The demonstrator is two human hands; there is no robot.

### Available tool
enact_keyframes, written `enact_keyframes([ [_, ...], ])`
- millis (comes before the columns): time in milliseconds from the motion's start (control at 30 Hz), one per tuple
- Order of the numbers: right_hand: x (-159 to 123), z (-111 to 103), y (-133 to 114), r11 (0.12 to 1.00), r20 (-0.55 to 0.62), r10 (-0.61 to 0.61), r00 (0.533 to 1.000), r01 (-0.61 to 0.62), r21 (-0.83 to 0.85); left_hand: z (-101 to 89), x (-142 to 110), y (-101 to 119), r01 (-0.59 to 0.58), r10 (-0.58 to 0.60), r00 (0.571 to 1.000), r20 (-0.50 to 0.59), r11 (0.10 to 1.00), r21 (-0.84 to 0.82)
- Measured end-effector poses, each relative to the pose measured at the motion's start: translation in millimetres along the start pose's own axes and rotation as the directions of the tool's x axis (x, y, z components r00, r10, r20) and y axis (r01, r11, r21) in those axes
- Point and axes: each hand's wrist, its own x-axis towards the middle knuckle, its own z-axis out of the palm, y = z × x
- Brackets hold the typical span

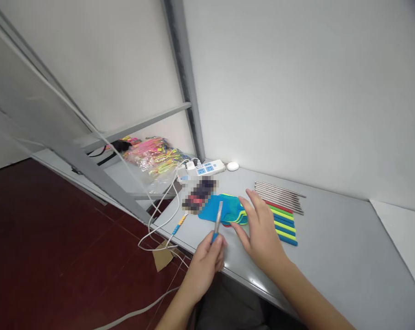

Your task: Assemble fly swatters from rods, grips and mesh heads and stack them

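My left hand (pixel 209 254) is closed round the blue end of a metal rod (pixel 218 215), which points up and away over the table. To its right, my right hand (pixel 260 224) has its fingers spread and appears to hold nothing. Its fingertips are by a pile of flat blue-green pieces with yellow edges (pixel 229 206); I cannot tell whether they touch it. Beside that hand, partly hidden, lies a row of red, green, yellow and blue tubes (pixel 284 224). Behind them are several thin metal rods (pixel 278 197) side by side.
A white power strip (pixel 210 167) with plugs and white cables stands near the wall. Close by are a white rounded object (pixel 232 166) and a pixelated item (pixel 199 197). Clear bags of colourful pieces (pixel 155 156) lie behind the metal frame (pixel 185 68). The grey table (pixel 345 256) extends right.
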Motion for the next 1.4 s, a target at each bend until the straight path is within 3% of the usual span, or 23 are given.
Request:
enact_keyframes([
  [67, 13, 30, -15, 1.000, 0.081, -0.008, 0.997, 0.008, 0.001, -13.5, -2, -5, 0.004, -0.033, 0.992, -0.120, 0.971, -0.238],
  [200, 23, 82, -33, 0.989, 0.281, -0.102, 0.954, 0.127, -0.072, -33.8, -5, -11, -0.075, -0.029, 0.962, -0.272, 0.927, -0.366],
  [267, 23, 95, -36, 0.979, 0.336, -0.114, 0.935, 0.163, -0.123, -40.5, -5, -13, -0.091, -0.038, 0.953, -0.299, 0.910, -0.405],
  [367, 23, 99, -36, 0.958, 0.382, -0.133, 0.914, 0.218, -0.187, -45.5, -4, -14, -0.061, -0.074, 0.953, -0.293, 0.903, -0.425],
  [533, 19, 76, -23, 0.936, 0.339, -0.247, 0.908, 0.314, -0.159, -41.4, -1, -10, -0.033, -0.100, 0.947, -0.305, 0.915, -0.402],
  [667, -4, 28, 5, 0.945, 0.151, -0.311, 0.938, 0.323, -0.056, -28.9, 8, -11, -0.012, -0.091, 0.958, -0.270, 0.933, -0.358],
  [733, -27, -2, 26, 0.988, -0.023, -0.153, 0.988, 0.152, -0.026, -16.4, 14, -13, 0.013, -0.075, 0.978, -0.194, 0.953, -0.304],
  [767, -41, -16, 38, 1.000, -0.166, 0.015, 0.986, -0.017, -0.010, -7.7, 17, -14, 0.022, -0.065, 0.986, -0.153, 0.964, -0.263],
  [800, -56, -30, 50, 0.966, -0.328, 0.253, 0.910, -0.257, 0.031, 2.8, 21, -14, 0.028, -0.052, 0.993, -0.108, 0.977, -0.212],
  [833, -70, -42, 62, 0.850, -0.419, 0.513, 0.750, -0.512, 0.124, 14.9, 24, -13, 0.031, -0.039, 0.998, -0.056, 0.988, -0.151],
  [867, -84, -52, 74, 0.686, -0.444, 0.714, 0.541, -0.669, 0.287, 28.6, 26, -11, 0.028, -0.027, 1.000, 0.013, 0.996, -0.080],
  [900, -96, -61, 85, 0.515, -0.410, 0.848, 0.336, -0.702, 0.492, 43.5, 29, -9, 0.015, -0.015, 0.995, 0.098, 1.000, -0.001],
  [933, -106, -68, 95, 0.350, -0.306, 0.934, 0.183, -0.640, 0.684, 59.0, 31, -6, -0.013, -0.003, 0.981, 0.193, 0.996, 0.083],
  [967, -115, -72, 104, 0.193, -0.164, 0.981, 0.102, -0.521, 0.831, 74.7, 33, -4, -0.058, 0.008, 0.958, 0.288, 0.984, 0.166],
  [1000, -123, -75, 111, 0.052, -0.021, 0.996, 0.081, -0.391, 0.919, 89.9, 35, -3, -0.119, 0.020, 0.927, 0.374, 0.963, 0.242],
  [1033, -130, -77, 117, -0.072, 0.102, 0.991, 0.091, -0.293, 0.954, 104.2, 36, -3, -0.190, 0.033, 0.893, 0.449, 0.932, 0.308],
  [1100, -141, -78, 123, -0.231, 0.258, 0.959, 0.115, -0.210, 0.950, 127.8, 39, -9, -0.337, 0.058, 0.829, 0.557, 0.847, 0.412],
  [1167, -151, -77, 125, -0.265, 0.292, 0.947, 0.134, -0.189, 0.945, 142.3, 42, -20, -0.466, 0.092, 0.785, 0.613, 0.740, 0.485],
  [1233, -159, -76, 124, -0.258, 0.290, 0.940, 0.179, -0.180, 0.949, 147.5, 43, -32, -0.539, 0.136, 0.771, 0.623, 0.661, 0.523],
  [1400, -164, -79, 128, -0.233, 0.260, 0.932, 0.254, -0.130, 0.964, 142.9, 44, -44, -0.481, 0.169, 0.829, 0.534, 0.702, 0.524],
])
